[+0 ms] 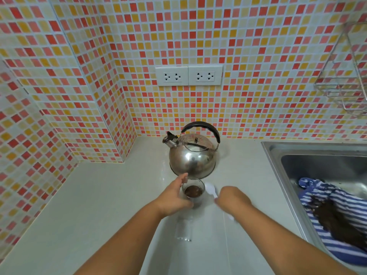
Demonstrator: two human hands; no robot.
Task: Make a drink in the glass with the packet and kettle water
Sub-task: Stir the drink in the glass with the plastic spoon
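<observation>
Clear glass [193,192] holding dark brown liquid stands upright just before the steel kettle [192,155].

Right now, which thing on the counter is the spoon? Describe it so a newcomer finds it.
Start at the shiny steel kettle on the pale counter. Just in front stands a small clear glass of brown liquid. The white plastic spoon is right of that glass, held in the right hand, the only white utensil there.

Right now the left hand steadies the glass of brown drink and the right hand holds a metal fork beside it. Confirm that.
Not quite. In the head view the right hand holds a white spoon, not a metal fork. The left hand does steady the glass.
</observation>
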